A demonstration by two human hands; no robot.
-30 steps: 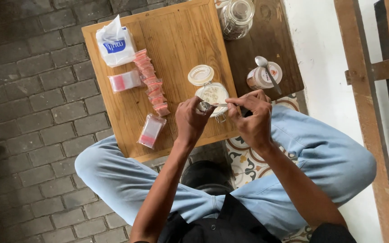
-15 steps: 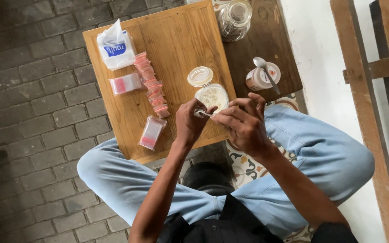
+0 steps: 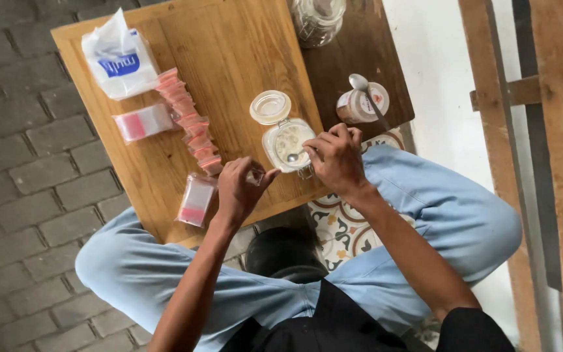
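A grey brick floor [image 3: 27, 169] and a white wall frame a low wooden counter [image 3: 242, 58] set before a seated person's knees. At its near edge stands one open glass jar [image 3: 287, 142] of white grains, its hinged lid [image 3: 270, 107] tipped back toward 11 o'clock so the mouth stays free. The right hand [image 3: 337, 158] reaches over it, fingers pinched on a small spoon [image 3: 294, 156] whose bowl dips into the jar. Just at 9 o'clock from the jar, the left hand [image 3: 241, 189] holds a tiny clear bag [image 3: 255, 176] between narrow fingers, close by the spoon, likely to keep the transfer short. Outward lie one row of pink-strip bags [image 3: 190, 124], two loose stacks of bags [image 3: 143, 122], one white tissue pack [image 3: 117, 62], a small jar with a spoon [image 3: 361, 104] at 2 o'clock, and another glass jar [image 3: 317, 19] at 12 o'clock.
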